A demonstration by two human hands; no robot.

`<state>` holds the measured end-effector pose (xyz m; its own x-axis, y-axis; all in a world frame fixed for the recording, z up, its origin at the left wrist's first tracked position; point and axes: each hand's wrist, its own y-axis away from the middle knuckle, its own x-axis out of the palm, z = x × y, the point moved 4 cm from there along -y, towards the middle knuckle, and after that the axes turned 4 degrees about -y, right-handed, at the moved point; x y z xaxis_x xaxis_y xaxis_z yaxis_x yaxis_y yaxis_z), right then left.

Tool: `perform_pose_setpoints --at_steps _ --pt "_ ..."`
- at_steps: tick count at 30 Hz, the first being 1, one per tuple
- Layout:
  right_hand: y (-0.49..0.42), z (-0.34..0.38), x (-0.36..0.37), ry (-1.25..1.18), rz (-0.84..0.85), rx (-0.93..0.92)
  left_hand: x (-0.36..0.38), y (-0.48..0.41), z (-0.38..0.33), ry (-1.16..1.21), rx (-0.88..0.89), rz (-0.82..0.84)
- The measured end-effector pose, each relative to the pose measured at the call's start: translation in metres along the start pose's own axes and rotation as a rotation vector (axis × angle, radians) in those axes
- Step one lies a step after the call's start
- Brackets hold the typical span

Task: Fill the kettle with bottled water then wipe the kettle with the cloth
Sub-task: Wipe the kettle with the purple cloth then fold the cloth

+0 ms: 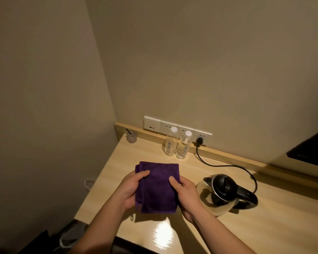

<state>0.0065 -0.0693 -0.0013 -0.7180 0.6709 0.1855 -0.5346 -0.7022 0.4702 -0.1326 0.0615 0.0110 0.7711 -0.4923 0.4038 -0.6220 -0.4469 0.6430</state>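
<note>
A folded purple cloth (pixel 157 187) is held just above the light wooden table (pixel 264 226). My left hand (pixel 131 189) grips its left edge and my right hand (pixel 184 194) grips its right edge, thumbs on top. Right of my right hand stands the glass kettle (pixel 225 194) with a black lid and black handle, its lid closed. Two clear water bottles (pixel 176 143) with white caps stand side by side at the back of the table.
The kettle's black cord (pixel 228 166) runs to a plug in the white socket strip (pixel 176 126) on the back wall. A small cup with a dark stick (pixel 131 137) sits in the back left corner. A dark object (pixel 310 147) hangs at the right.
</note>
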Motion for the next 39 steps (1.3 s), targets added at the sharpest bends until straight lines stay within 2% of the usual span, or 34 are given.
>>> perform_pose_setpoints --at_steps 7,13,17,21,24,28,30,32,34,35,37,39 --pt "-0.081 -0.013 0.046 -0.026 -0.029 0.081 -0.07 -0.077 -0.048 -0.281 0.077 -0.235" --pt "-0.153 -0.03 0.067 -0.04 -0.115 0.205 -0.099 -0.155 -0.078 -0.594 0.177 -0.275" --pt "-0.186 -0.05 0.081 -0.089 -0.153 0.314 -0.122 -0.195 -0.088 -0.769 0.171 -0.314" --pt "-0.206 -0.067 0.09 -0.059 -0.203 0.34 -0.138 -0.22 -0.088 -0.996 0.215 -0.373" --pt "-0.217 -0.067 0.088 0.247 -0.289 0.259 -0.141 -0.229 -0.085 -1.174 0.288 -0.409" --pt "-0.218 -0.058 0.085 0.665 -0.302 0.116 -0.148 -0.233 -0.077 -1.229 0.325 -0.455" --pt "-0.212 -0.053 0.087 0.894 -0.266 0.011 -0.148 -0.229 -0.076 -1.342 0.444 -0.546" --pt "-0.206 -0.048 0.09 1.172 -0.193 -0.171 -0.143 -0.22 -0.075 -1.49 0.636 -0.574" --pt "-0.207 -0.049 0.095 1.337 -0.031 -0.293 -0.136 -0.216 -0.067 -1.674 0.832 -0.429" --pt "-0.209 -0.054 0.096 1.392 0.058 -0.316 -0.134 -0.216 -0.06 -1.772 0.875 -0.331" --pt "-0.213 -0.064 0.095 1.493 0.168 -0.3 -0.135 -0.219 -0.047 -1.892 0.825 -0.222" --pt "-0.216 -0.076 0.091 1.585 0.202 -0.264 -0.14 -0.224 -0.038 -1.944 0.722 -0.198"
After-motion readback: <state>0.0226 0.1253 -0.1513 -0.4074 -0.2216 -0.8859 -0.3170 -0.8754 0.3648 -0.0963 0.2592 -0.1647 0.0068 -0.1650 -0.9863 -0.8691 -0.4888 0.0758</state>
